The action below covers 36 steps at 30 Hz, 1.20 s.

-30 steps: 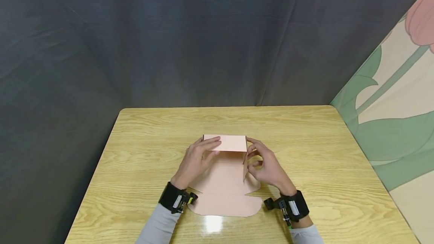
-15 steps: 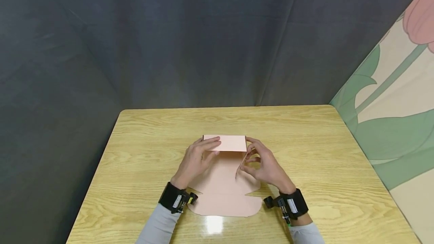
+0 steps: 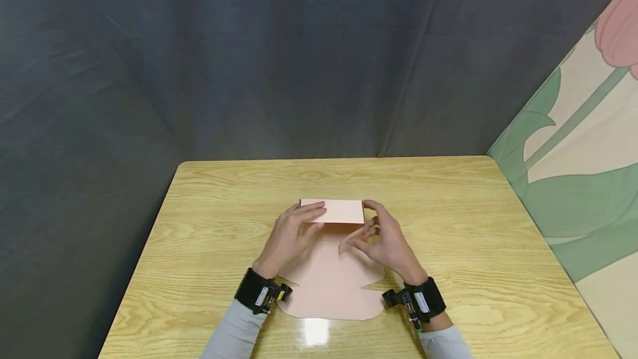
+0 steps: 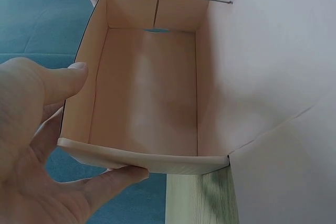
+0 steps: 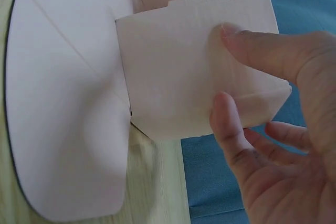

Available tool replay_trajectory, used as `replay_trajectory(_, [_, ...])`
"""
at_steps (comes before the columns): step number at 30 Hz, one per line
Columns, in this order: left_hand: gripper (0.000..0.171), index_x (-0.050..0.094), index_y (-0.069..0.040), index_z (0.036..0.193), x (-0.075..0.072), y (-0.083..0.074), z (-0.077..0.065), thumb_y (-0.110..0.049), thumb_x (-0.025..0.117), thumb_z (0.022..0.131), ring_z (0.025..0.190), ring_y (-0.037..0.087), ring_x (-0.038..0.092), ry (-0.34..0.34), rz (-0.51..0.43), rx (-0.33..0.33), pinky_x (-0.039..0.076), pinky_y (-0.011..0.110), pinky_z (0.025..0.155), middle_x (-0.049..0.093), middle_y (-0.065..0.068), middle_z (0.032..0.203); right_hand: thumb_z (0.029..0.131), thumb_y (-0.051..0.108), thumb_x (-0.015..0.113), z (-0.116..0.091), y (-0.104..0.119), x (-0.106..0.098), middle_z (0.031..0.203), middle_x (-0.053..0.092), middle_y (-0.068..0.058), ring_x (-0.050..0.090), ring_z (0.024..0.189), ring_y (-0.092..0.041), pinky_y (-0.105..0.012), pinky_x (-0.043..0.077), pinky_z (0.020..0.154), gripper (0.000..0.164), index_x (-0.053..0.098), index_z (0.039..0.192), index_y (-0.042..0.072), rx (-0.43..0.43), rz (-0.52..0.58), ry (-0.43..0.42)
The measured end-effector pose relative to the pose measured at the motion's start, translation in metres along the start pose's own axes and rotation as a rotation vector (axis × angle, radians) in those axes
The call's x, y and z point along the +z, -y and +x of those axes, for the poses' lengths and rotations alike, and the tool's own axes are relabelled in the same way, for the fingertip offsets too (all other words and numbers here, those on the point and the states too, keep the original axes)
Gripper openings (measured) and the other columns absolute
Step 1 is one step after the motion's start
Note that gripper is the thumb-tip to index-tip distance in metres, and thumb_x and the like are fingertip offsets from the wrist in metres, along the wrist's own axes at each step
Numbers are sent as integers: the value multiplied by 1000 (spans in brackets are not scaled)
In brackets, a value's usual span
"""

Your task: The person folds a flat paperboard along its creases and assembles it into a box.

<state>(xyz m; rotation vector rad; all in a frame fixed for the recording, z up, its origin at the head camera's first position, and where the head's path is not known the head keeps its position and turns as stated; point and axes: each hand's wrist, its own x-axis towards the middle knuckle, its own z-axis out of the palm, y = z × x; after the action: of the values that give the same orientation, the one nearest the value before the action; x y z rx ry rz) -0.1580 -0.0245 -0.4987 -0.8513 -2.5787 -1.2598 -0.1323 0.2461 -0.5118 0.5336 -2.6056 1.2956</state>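
Note:
A pink cardboard box stands partly folded at the table's middle, its opening facing the person and its long lid panel lying flat toward them. My left hand grips the box's left side, fingers on the top panel and thumb at its front edge. The left wrist view looks into the hollow box. At the right side, my right hand presses a side flap that slants inward across the opening. Its thumb and one finger touch the flap's outer face; the other fingers are loosely bent.
The box rests on a light wood-grain table. Behind it hangs a dark blue-grey curtain. A floral-patterned cloth lies along the right side. Rounded lid tabs spread beside the flap.
The right flap has swung inward, from pointing toward the person to slanting left across the opening. My right thumb has moved left with it. The left hand holds its place.

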Motion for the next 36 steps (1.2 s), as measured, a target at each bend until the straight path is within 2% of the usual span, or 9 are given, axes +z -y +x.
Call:
replay_trajectory(3, [35, 73, -12, 138, 0, -1, 0, -19, 72, 103, 137, 23, 64, -4, 2, 1, 36, 49, 128, 67, 2, 149, 72, 10, 101, 2, -1, 3, 84, 63, -4, 63, 71, -19, -30, 57, 61, 100, 43, 153, -6, -28, -49, -26])
replay_trajectory(7, [35, 73, -11, 138, 1, -2, 1, -19, 72, 104, 137, 23, 64, -6, 5, 13, 36, 50, 128, 67, 3, 148, 75, 16, 100, 6, -1, 7, 80, 59, -5, 55, 66, -15, -22, 47, 57, 99, 43, 152, -8, -13, -81, -52])
replay_trajectory(11, [35, 73, -11, 138, 2, -4, 2, -20, 72, 104, 138, 23, 64, -11, 9, 22, 37, 50, 127, 67, 3, 149, 78, 21, 99, 9, -1, 8, 77, 57, -5, 48, 64, -8, -22, 44, 55, 96, 45, 152, -8, 22, -100, -59])
replay_trajectory(17, [36, 73, -11, 137, 3, -5, 3, -20, 73, 102, 138, 23, 63, -11, -1, 8, 36, 51, 127, 67, 2, 149, 80, 28, 97, 14, -2, 11, 97, 62, -11, 50, 65, -11, -23, 45, 53, 93, 46, 149, -8, 68, -156, -40])
replay_trajectory(22, [36, 73, -11, 137, 4, -4, 3, -20, 74, 102, 139, 23, 62, 1, -3, -2, 35, 50, 128, 66, 2, 149, 80, 30, 97, 17, -3, 15, 110, 67, -19, 58, 74, -18, -26, 50, 59, 89, 49, 144, -9, 57, -201, -68])
replay_trajectory(27, [36, 73, -11, 136, 5, -4, 3, -20, 74, 102, 139, 22, 63, -12, 1, 3, 36, 49, 128, 67, 1, 148, 80, 24, 96, 19, -5, 19, 110, 69, -20, 59, 76, -20, -26, 48, 58, 77, 53, 137, -6, 32, -217, -104])
replay_trajectory(29, [36, 73, -12, 136, 5, -4, 2, -20, 75, 102, 138, 22, 63, -16, 0, 3, 36, 49, 128, 67, 1, 148, 80, 19, 96, 19, -6, 20, 107, 69, -19, 56, 72, -19, -25, 46, 55, 74, 54, 135, -5, 37, -211, -115])
replay_trajectory(36, [36, 72, -11, 138, 8, -3, 2, -20, 73, 103, 138, 22, 63, -21, 8, -1, 35, 50, 128, 66, 2, 149, 75, 12, 97, 22, -7, 27, 105, 70, -22, 54, 70, -18, -25, 44, 57, 72, 55, 132, -6, 69, -218, -176])
